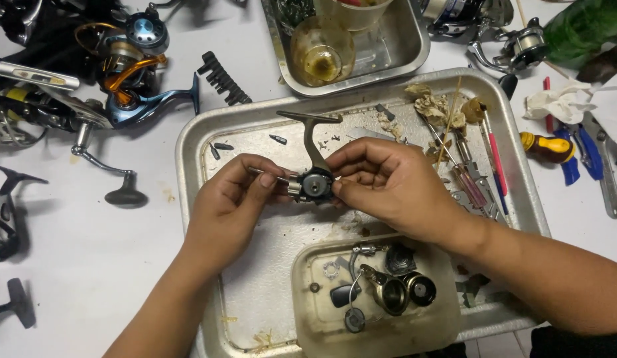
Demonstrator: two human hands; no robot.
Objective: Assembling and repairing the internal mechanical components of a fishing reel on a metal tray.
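Observation:
Over a large metal tray (195,142) both my hands hold a small grey fishing reel body (315,184) whose foot sticks up and away from me. My left hand (232,202) pinches its left side, where a thin metal shaft pokes out. My right hand (388,182) grips its right side with thumb and fingers. Below the hands, a shallow plastic lid (308,318) in the tray holds loose reel parts: a bronze spool (392,293), a dark round cap (421,288), a bail wire and small washers.
Screwdrivers and a pink-handled tool (495,156) lie at the tray's right side with dirty tissue scraps. A smaller metal pan (414,46) with a glass jar sits behind. Several other reels (132,79) lie on the white table at left; a yellow-handled tool (547,146) lies at right.

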